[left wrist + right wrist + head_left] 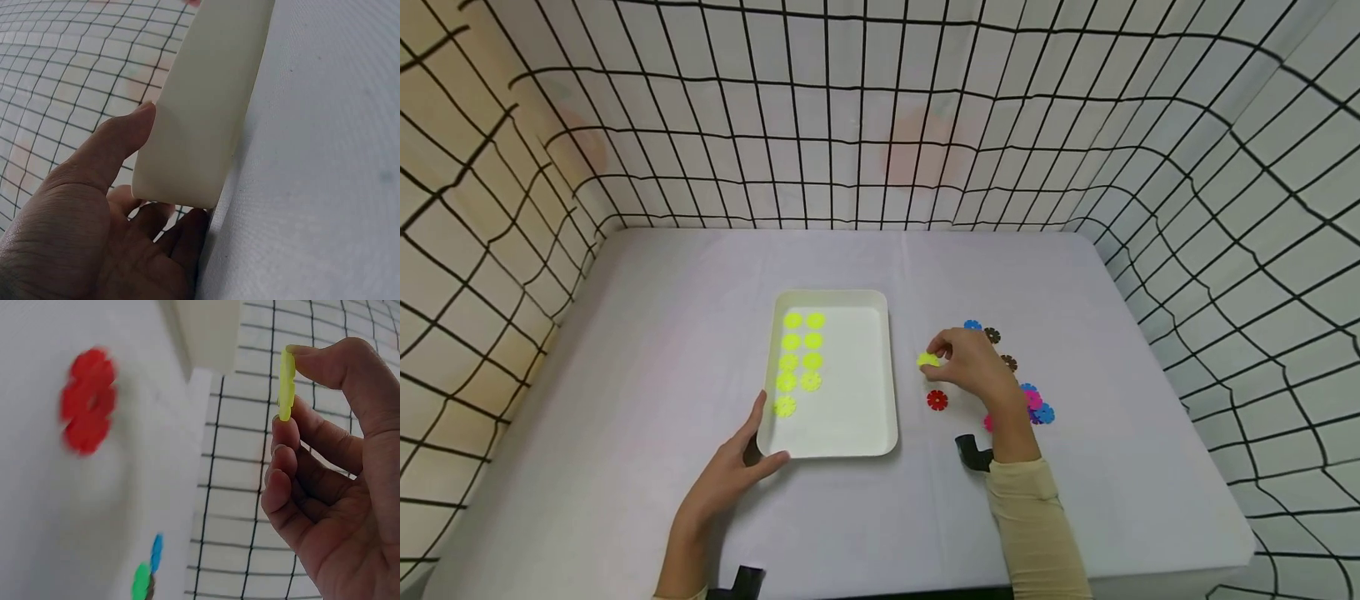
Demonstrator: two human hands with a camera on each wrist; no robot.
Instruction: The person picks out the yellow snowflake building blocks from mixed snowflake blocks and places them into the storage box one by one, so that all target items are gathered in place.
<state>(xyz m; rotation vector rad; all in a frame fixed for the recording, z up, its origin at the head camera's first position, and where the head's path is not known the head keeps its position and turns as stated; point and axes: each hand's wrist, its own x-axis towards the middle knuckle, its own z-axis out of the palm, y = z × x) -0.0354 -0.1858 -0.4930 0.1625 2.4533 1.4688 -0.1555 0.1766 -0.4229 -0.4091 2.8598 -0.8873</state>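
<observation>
My right hand (976,365) pinches a yellow flower-shaped disc (927,360) between thumb and fingertips, to the right of the tray. The right wrist view shows this disc edge-on, off the table. Below the hand in the head view lies a red flower-shaped disc (937,400). My left hand (728,477) holds the near left corner of the white tray (853,379), thumb on the near side and fingers around the left side. Inside the tray, several yellow discs (812,361) stand in two columns along the left; the left column reaches one disc nearer to me.
Around and partly behind my right forearm lie loose discs: blue (972,325), brown (992,335) and a cluster with pink (1033,399) and blue. A green disc (141,581) shows in the right wrist view. Black wire mesh (850,137) stands behind the white-covered table (647,350).
</observation>
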